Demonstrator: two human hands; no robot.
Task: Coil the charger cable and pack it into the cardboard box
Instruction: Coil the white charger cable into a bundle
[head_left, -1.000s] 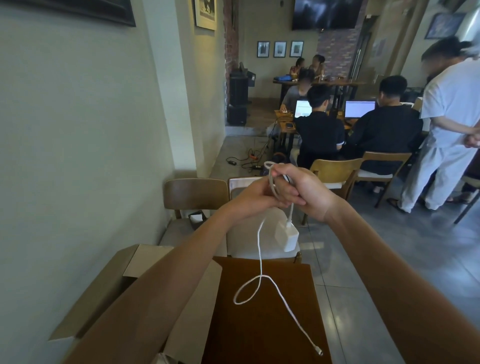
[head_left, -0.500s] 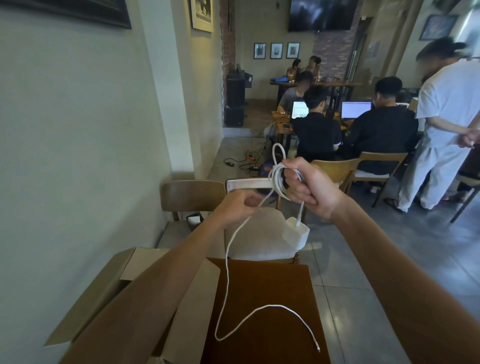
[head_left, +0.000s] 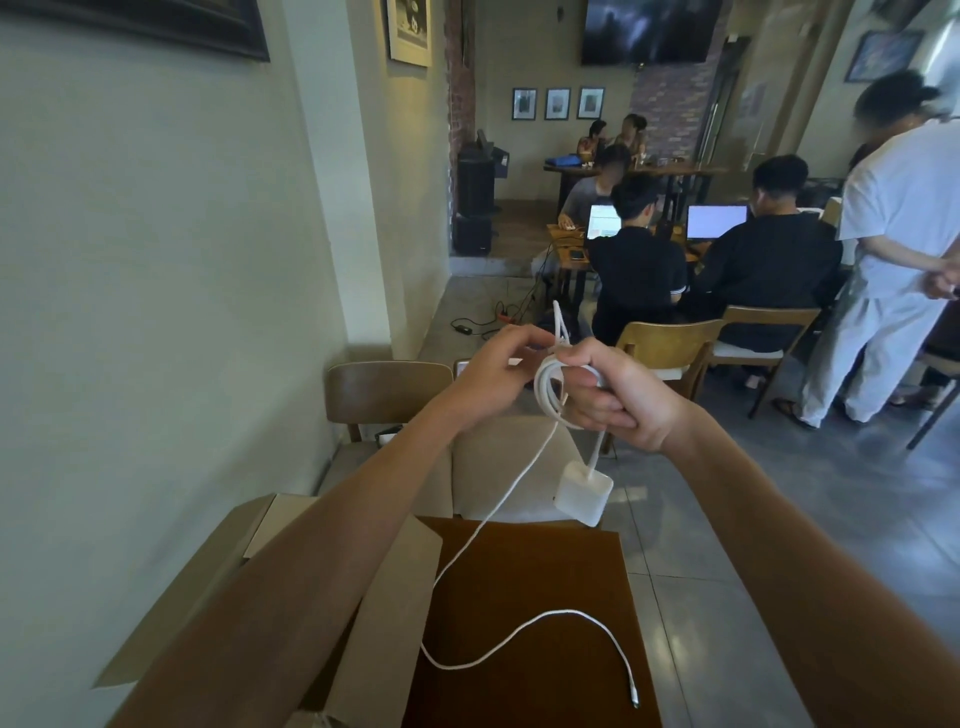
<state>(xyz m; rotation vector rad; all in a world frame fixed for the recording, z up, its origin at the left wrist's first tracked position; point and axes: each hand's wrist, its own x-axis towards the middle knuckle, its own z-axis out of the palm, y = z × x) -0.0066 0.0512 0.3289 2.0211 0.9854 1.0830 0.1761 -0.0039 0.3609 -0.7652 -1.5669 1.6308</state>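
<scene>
My right hand (head_left: 618, 397) is raised over the far end of the brown table and grips a few white loops of the charger cable (head_left: 546, 392). The white charger block (head_left: 583, 493) dangles just below that hand on a short length. My left hand (head_left: 498, 371) pinches the cable right beside the loops. The loose rest of the cable (head_left: 498, 652) drops to the table, curves across it and ends in a plug near the front right. The open cardboard box (head_left: 374, 613) stands at the table's left, mostly hidden under my left forearm.
A pale wall runs close along the left. Two chairs (head_left: 387, 387) stand beyond the brown table (head_left: 545, 571). Several people sit at laptops farther back, and a person in white stands at the right. Grey tiled floor lies to the right.
My left hand has moved up to meet my right hand, laying another turn on the loops. The slack on the table has shortened and shifted; the charger block swung slightly.
</scene>
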